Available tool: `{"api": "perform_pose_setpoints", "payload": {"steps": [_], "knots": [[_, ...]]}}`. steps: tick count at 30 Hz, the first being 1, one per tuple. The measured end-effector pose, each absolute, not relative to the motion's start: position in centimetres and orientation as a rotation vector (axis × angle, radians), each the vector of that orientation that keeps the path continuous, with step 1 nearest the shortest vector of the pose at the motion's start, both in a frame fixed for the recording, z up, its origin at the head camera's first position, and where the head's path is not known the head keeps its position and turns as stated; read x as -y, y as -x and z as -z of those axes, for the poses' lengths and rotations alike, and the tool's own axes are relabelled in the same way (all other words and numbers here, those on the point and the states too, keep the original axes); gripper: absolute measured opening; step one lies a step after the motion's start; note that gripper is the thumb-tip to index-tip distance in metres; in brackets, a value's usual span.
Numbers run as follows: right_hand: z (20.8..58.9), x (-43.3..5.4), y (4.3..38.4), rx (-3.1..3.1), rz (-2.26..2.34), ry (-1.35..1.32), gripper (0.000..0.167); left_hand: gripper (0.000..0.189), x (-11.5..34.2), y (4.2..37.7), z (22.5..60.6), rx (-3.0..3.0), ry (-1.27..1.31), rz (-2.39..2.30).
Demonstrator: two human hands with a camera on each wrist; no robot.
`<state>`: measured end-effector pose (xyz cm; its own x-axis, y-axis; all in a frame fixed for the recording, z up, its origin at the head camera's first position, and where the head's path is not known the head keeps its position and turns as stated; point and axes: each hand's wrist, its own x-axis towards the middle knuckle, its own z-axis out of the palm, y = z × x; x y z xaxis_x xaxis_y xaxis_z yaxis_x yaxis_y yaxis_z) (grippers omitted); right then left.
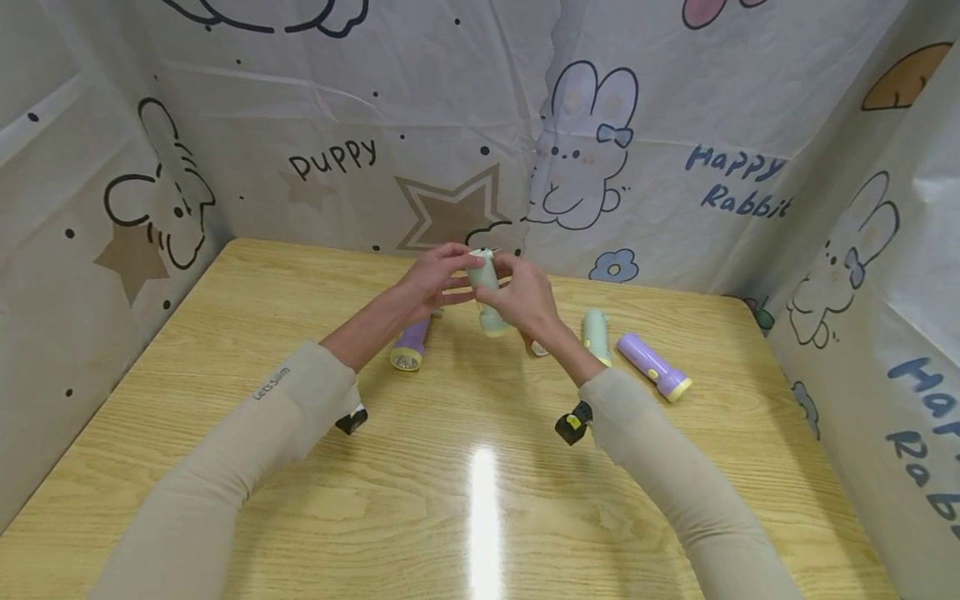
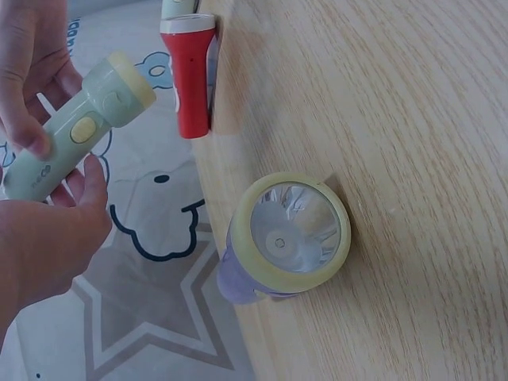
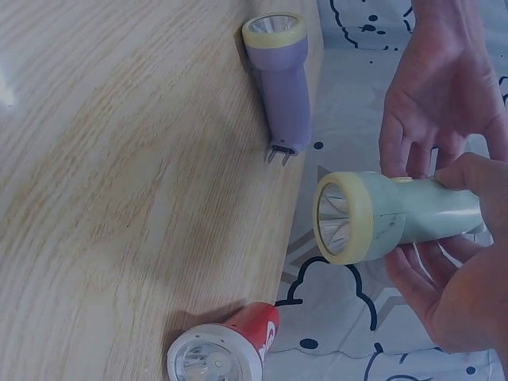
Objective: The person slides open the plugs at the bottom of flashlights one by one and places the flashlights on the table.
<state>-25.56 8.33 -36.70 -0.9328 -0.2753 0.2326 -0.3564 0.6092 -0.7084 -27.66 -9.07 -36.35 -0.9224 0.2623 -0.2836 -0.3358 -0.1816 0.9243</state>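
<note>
A pale green flashlight point(image 1: 491, 319) with a yellow rim is held above the table's far part, its lens end downward. My right hand point(image 1: 527, 293) grips its body, thumb along the side. At the tail end, my left hand point(image 1: 433, 282) pinches with thumb and index finger, the other fingers spread behind. A yellow button shows on the green flashlight point(image 2: 82, 130) in the left wrist view. Below the left hand lies a purple flashlight point(image 1: 411, 343); its two plug prongs stick out in the right wrist view. A red flashlight point(image 2: 190, 79) is mostly hidden behind the right hand in the head view.
To the right, a second green flashlight point(image 1: 596, 332) and another purple flashlight point(image 1: 652, 365) lie on the wooden table point(image 1: 405, 500). A printed cloth point(image 1: 450, 100) hangs along the back and both sides. Light reflects off the table's front middle.
</note>
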Motion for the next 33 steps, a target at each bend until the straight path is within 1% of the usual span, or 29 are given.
{"api": "perform_pose_setpoints", "payload": {"steps": [10,14,22,28,33], "knots": [[36.56,-8.23,25.61,2.741,-1.25,-0.482,0.036,0.044,9.05,27.84,36.49,-1.713,0.09,-2.118],[36.59,-8.18,25.62,2.734,-1.259,-0.468,0.033,0.045,9.0,27.88,36.58,-1.717,0.097,-2.107],[36.78,-8.06,25.53,2.748,-1.277,-0.432,0.031,0.044,8.95,27.91,36.91,-1.746,0.088,-2.079],[37.11,-7.89,25.41,2.788,-1.339,-0.351,0.037,0.039,9.03,27.86,37.18,-1.782,0.086,-2.035],[37.3,-7.8,25.39,2.823,-1.346,-0.294,0.04,0.039,9.12,28.03,37.34,-1.795,0.093,-2.007]]}}
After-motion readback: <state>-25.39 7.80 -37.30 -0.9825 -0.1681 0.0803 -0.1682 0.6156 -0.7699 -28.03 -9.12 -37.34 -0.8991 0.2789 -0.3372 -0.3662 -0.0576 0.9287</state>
